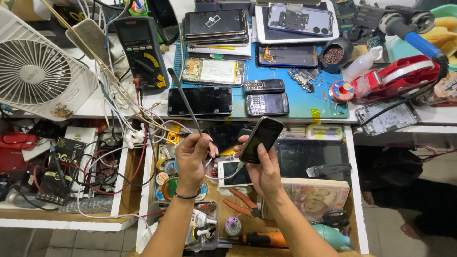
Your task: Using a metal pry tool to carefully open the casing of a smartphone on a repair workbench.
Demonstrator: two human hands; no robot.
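Head view: we see the left hand [191, 159] pinched shut on a thin metal tool [185, 102], its shaft running up and away from the grip toward the black multimeter [141, 51]. The right hand [263, 167] is clamped on a dark phone [261, 139], held tilted, its top end up and right of the fingers. Tool grip and phone sit near each other, just apart (the tool's working end is hidden inside the fist). A white cable [223, 175] hangs from the phone's lower end, between the two hands. Directly below the grips we note an open drawer [354, 190] with a white phone [232, 173], red-handled pliers [243, 202] and an orange screwdriver [259, 239]. Above the grips, the blue mat [295, 102] carries several phones. Far left of the left hand: a white fan [38, 71].
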